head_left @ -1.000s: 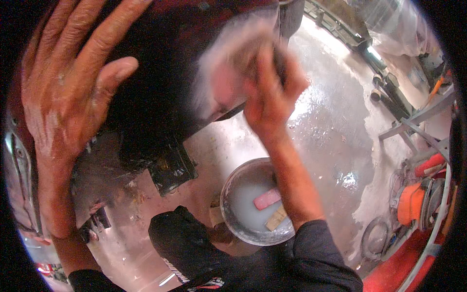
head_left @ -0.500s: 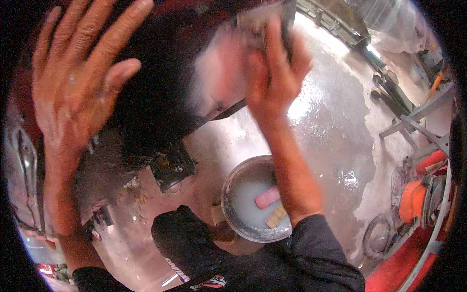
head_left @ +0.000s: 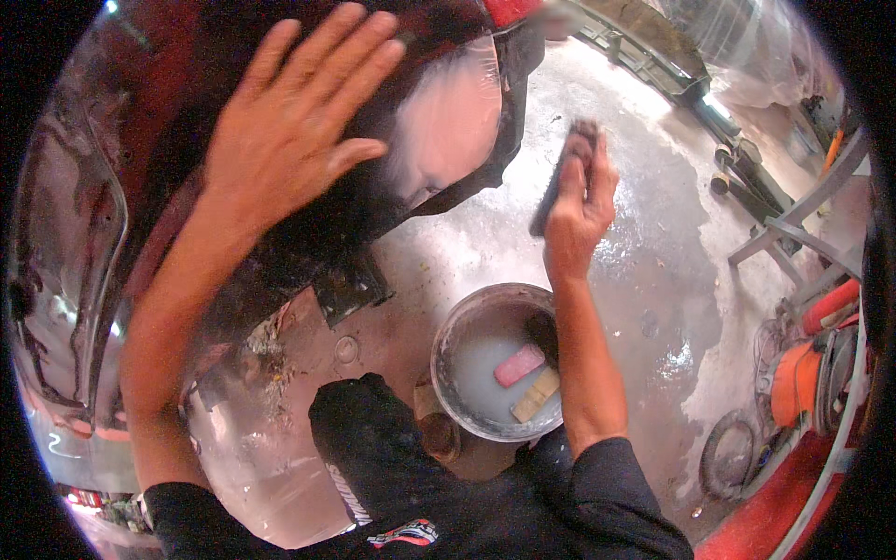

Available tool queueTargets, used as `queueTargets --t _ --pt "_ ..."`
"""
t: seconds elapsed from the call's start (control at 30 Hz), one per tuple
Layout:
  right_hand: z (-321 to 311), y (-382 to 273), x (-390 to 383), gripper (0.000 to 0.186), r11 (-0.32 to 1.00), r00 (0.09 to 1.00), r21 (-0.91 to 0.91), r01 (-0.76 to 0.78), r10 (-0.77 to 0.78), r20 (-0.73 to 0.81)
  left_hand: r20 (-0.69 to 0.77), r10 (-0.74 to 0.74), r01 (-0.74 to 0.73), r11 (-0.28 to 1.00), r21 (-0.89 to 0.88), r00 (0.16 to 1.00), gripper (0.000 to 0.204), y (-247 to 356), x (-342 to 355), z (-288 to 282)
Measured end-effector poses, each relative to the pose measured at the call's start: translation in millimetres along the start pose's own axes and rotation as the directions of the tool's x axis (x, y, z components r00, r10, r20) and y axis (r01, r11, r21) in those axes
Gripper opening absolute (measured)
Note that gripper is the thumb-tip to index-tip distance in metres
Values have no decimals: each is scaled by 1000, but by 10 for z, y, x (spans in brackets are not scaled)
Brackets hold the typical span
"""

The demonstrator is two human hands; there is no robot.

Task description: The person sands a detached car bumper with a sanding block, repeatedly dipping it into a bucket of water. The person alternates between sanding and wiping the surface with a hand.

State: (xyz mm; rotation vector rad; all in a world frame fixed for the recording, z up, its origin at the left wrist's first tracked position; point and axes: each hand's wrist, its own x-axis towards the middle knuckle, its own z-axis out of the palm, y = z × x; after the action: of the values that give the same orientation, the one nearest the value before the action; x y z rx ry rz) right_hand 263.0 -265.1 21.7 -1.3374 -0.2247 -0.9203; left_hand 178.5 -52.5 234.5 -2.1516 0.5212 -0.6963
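My left hand (head_left: 291, 121), fingers spread, is over the dark, glossy car body panel (head_left: 140, 56); whether it touches cannot be made out. To its right on the panel is a pale pinkish sanded patch (head_left: 453, 112). My right hand (head_left: 583, 210) is closed around a dark, flat block (head_left: 551, 198) that looks like a sanding block, blurred by motion. It is held over the wet floor, apart from the panel. Below my right hand stands a round bucket (head_left: 443, 373) of cloudy water, holding a pink block (head_left: 519, 365) and a tan block (head_left: 536, 396).
A wet concrete floor (head_left: 644, 280) stretches to the right. A grey metal stand (head_left: 793, 224), an orange reel-like thing (head_left: 796, 387) and a wheel-like ring (head_left: 728, 455) are along the right side. A dark flap (head_left: 353, 287) hangs under the panel. My bent knee (head_left: 359, 420) is left of the bucket.
My right hand has come off the pale patch and moved right and down with the block. My left hand has shifted right across the panel.
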Motion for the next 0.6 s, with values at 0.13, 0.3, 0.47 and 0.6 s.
queueTargets --t 0.13,0.3,0.47,0.6 --pt "-462 157 -528 46 963 966 -83 -255 258 33 -33 -32 30 999 -46 999 98 411 391 177" --pt "-832 289 -990 45 930 930 -92 -355 361 60 -223 47 -71 992 -102 974 93 837 652 545" --pt "-1047 228 -1249 44 892 890 -107 -440 449 80 -28 201 -203 970 -136 979 109 1194 550 865" --pt "-1197 177 -1391 45 860 859 -117 -497 507 78 125 344 -354 933 66 931 112 1513 330 1133"
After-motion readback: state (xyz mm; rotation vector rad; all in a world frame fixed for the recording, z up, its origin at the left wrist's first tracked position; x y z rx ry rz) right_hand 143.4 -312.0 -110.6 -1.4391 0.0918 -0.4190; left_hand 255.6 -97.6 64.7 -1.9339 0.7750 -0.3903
